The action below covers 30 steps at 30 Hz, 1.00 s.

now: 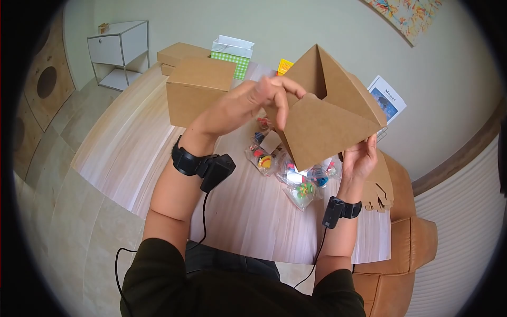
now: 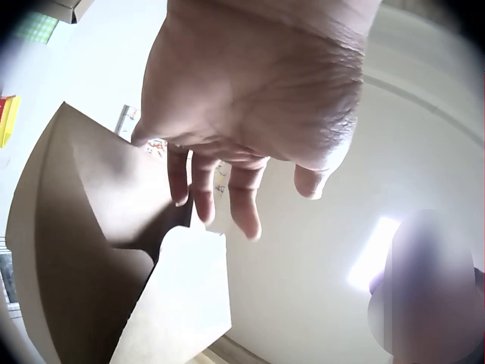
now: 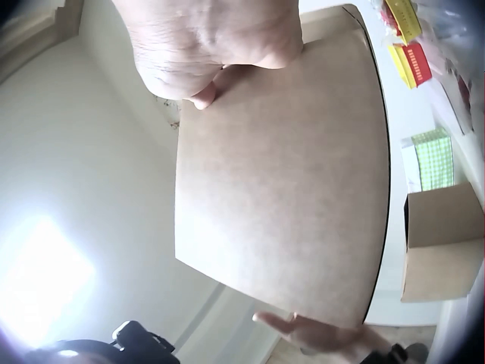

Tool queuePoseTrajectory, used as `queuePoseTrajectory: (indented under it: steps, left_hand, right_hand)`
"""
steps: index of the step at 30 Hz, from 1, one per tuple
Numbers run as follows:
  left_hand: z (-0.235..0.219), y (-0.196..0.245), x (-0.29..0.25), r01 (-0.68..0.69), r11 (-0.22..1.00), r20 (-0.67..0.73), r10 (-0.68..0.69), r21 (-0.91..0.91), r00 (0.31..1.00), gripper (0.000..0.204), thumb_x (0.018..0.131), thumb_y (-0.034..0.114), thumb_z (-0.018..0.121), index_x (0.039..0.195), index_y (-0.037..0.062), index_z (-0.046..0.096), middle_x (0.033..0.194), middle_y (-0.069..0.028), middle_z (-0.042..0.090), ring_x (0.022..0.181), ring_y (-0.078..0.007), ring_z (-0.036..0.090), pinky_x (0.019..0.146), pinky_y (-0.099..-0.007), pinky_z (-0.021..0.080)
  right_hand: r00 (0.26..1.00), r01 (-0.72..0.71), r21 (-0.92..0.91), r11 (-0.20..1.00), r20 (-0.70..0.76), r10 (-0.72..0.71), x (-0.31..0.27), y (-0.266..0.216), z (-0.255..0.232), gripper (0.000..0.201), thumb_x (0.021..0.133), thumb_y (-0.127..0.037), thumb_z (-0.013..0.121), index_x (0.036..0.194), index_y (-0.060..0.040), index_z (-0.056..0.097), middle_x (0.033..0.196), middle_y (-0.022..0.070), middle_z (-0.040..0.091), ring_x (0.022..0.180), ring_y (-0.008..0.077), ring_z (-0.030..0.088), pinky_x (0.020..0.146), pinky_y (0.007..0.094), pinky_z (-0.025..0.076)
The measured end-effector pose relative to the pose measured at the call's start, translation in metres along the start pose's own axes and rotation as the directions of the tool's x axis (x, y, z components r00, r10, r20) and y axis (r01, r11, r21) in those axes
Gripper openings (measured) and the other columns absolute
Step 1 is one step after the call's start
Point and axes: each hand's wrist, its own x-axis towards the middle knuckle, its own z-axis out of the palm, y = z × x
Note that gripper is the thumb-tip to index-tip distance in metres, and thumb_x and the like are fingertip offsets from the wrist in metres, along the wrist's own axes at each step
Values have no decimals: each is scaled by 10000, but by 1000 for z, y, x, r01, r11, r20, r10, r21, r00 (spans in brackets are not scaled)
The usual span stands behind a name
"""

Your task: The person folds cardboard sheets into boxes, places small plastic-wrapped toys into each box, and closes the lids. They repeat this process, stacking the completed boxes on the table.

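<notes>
A partly folded brown cardboard box [image 1: 325, 129] is held up tilted over the table, its open side and flaps showing. My left hand [image 1: 253, 103] is at its left edge; in the left wrist view this hand [image 2: 250, 91] has its fingers loosely extended beside a flap [image 2: 186, 288], and contact is unclear. On the box's lower right side, my right hand [image 1: 362, 158] grips it. In the right wrist view, the right hand [image 3: 220, 38] lies against the broad panel [image 3: 280, 174], some fingers hidden. Below the box, small toys in clear bags [image 1: 301, 193] lie on the table.
A closed cardboard box [image 1: 198, 95] stands at the left, with another carton [image 1: 182, 51] and a green-checked bag [image 1: 232, 55] behind. Flat cardboard pieces [image 1: 380, 195] lie at the right edge. A Monet print [image 1: 385, 100] and a yellow item [image 1: 284, 66] are at the back.
</notes>
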Motion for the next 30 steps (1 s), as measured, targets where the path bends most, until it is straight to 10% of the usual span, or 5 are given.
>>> queuePoseTrajectory:
  steps: [7, 10, 16, 21, 30]
  left_hand:
    - [16, -15, 11, 124, 979, -450, -37, 165, 892, 322, 885, 111, 659, 1181, 44, 551, 1294, -100, 497, 1206, -218, 473, 982, -387, 420]
    - [30, -3, 7, 105, 683, -274, 143, 722, 951, 457, 812, 149, 728, 1216, 75, 528, 1311, -123, 466, 1236, -273, 444, 1012, -408, 392]
    - [31, -20, 5, 70, 475, -251, 330, 877, 910, 637, 715, 186, 765, 1259, 103, 444, 1300, -153, 420, 1174, -382, 423, 1002, -462, 356]
    - [19, -23, 4, 53, 582, -272, 297, 812, 915, 644, 695, 150, 762, 1243, 88, 430, 1287, -142, 435, 1188, -370, 424, 1013, -444, 352]
    - [28, -20, 7, 43, 727, -287, 216, 685, 933, 426, 768, 121, 769, 1158, 118, 598, 1337, -112, 436, 1171, -272, 478, 924, -368, 452]
  right_hand:
    - [1000, 18, 12, 1000, -26, -18, -8, -5, -9, 394, 982, -199, 374, 1284, 19, 505, 1302, 144, 558, 1212, 285, 537, 1003, 415, 449]
    - [995, 6, -3, 1000, -101, -7, -10, -8, -2, 413, 977, -208, 362, 1289, 22, 504, 1315, 154, 550, 1226, 304, 525, 1021, 437, 432]
    - [999, -36, 69, 997, -7, 37, -17, -6, 2, 430, 990, -262, 432, 1331, -5, 482, 1372, 124, 515, 1285, 293, 473, 1090, 459, 351]
    - [967, -91, 299, 950, 256, 12, -21, -6, 16, 457, 999, -265, 410, 1373, -4, 445, 1410, 136, 477, 1309, 317, 445, 1094, 482, 349]
    - [972, 203, -108, 973, -97, -214, -14, -14, 24, 444, 1016, -230, 429, 1403, -15, 393, 1388, 100, 486, 1299, 247, 448, 1100, 416, 342]
